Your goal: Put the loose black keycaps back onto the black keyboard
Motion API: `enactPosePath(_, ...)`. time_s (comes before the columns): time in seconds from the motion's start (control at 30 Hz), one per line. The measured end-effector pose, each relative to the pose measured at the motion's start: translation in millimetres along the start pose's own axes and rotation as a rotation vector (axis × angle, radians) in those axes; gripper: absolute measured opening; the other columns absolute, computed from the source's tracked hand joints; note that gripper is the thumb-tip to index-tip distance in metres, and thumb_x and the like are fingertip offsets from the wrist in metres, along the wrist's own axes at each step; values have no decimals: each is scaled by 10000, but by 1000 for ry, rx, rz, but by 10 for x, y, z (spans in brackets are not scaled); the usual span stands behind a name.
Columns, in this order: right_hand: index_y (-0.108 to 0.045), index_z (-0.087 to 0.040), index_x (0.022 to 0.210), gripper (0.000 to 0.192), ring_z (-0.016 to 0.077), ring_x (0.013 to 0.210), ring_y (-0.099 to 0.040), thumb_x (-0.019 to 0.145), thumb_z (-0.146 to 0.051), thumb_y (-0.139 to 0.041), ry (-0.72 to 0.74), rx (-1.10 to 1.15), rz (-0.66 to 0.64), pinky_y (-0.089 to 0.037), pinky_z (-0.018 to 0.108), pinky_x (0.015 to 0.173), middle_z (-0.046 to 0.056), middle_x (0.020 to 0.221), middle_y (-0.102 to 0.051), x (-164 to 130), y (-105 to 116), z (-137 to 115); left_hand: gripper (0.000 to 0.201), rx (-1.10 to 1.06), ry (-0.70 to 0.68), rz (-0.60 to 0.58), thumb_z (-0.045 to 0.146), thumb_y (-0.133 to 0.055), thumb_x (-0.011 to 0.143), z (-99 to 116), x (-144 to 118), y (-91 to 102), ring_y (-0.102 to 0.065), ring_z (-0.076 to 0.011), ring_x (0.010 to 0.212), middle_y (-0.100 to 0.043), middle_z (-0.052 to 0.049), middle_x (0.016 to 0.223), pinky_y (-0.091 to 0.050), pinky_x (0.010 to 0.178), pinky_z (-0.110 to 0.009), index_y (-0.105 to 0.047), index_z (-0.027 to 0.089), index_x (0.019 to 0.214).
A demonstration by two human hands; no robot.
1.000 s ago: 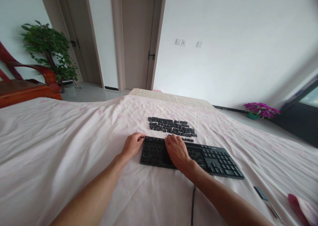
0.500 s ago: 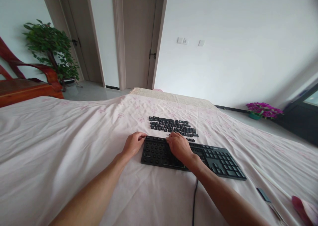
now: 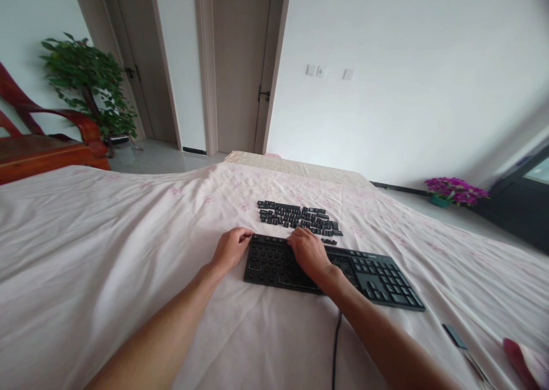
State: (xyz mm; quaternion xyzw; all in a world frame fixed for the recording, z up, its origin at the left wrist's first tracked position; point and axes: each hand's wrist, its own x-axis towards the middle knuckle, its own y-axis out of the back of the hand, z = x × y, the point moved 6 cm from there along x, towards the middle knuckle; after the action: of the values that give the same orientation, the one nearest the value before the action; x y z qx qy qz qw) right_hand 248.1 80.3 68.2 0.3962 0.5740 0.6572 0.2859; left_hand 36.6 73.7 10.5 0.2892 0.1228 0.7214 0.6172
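- Lying flat on the bedsheet [image 3: 128, 253]: black keyboard [image 3: 330, 267], left and middle sections stripped to bare sockets, right-hand keypad still capped.
- Sitting in rows just beyond it: removed keycaps [image 3: 298, 217].
- Curling loosely against the keyboard's far-left corner, bracing it: left hand [image 3: 229, 248].
- Resting fingers-down on the top row near the middle: right hand [image 3: 307, 253]; pinching anything or not, impossible to tell.

Left arm: bare, stretched forward from lower left.
Left hand [image 3: 229, 249]: palm down, fingers curled.
Right arm: bare, reaching in from lower right.
Right hand [image 3: 307, 254]: palm down, fingers bent forward.
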Motion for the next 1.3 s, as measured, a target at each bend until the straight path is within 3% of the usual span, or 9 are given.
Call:
enactPosePath(0.17,-667,-157,914,212,219,957,-527,887,-89,-468,51,-158,-23,-409,302,836,109,1015,-613,-70,-18,-135,239,11,0,-1,229,-546,833,2,1,-2,-691,-177,910,-751,-50,1010,-505,826,-250,-737,202,974)
enactPosePath(0.33,-651,-101,1048,275,255,972,-515,852,-43,-467,59,-245,-68,-419,346,871,155,1055,-601,-87,-13,-229,236,9,3,0,236,-545,831,35,0,13,-693,-172,895,-754,-38,991,-504,820,-246,-736,206,966)
enactPosePath(0.57,-685,-103,995,254,264,982,-516,845,-73,-482,116,-235,-85,-408,354,847,159,1063,-605,-81,-38,-300,248,19,6,5,251,-545,822,46,-13,20,-696,-173,891,-754,-34,1001,-503,823,-253,-733,205,977)
enactPosePath(0.7,-710,-175,1004,283,210,954,-545,882,-115,-462,72,-91,-86,-396,295,810,101,1030,-632,-76,64,-77,252,23,-1,-3,250,-542,823,48,-16,14,-695,-176,903,-753,-40,1008,-504,827,-255,-732,203,981)
enactPosePath(0.8,-711,-257,1081,333,164,964,-560,941,-184,-418,-65,67,-11,-387,244,807,45,1033,-648,-54,168,277,255,18,-6,-9,247,-538,825,49,-16,9,-691,-179,921,-750,-43,1018,-509,827,-256,-732,204,985)
enactPosePath(0.93,-736,-273,1044,287,176,999,-543,933,-256,-472,-206,83,81,-366,251,850,31,1054,-665,-9,228,592,263,6,-8,-11,242,-521,829,55,-15,11,-693,-180,924,-750,-45,1017,-511,834,-258,-730,200,983)
enactPosePath(1.1,-771,-268,887,264,205,962,-506,909,-255,-508,-151,-37,41,-340,292,820,51,978,-676,131,141,500,269,5,3,-14,241,-519,828,52,-10,9,-692,-183,935,-748,-47,1027,-509,855,-264,-726,195,994)
enactPosePath(1.3,-769,-231,823,276,232,974,-478,899,-211,-504,-106,-127,22,-321,332,777,80,955,-667,297,5,386,258,7,13,-15,225,-523,830,34,-12,6,-690,-183,933,-748,-49,1027,-506,866,-276,-723,202,990)
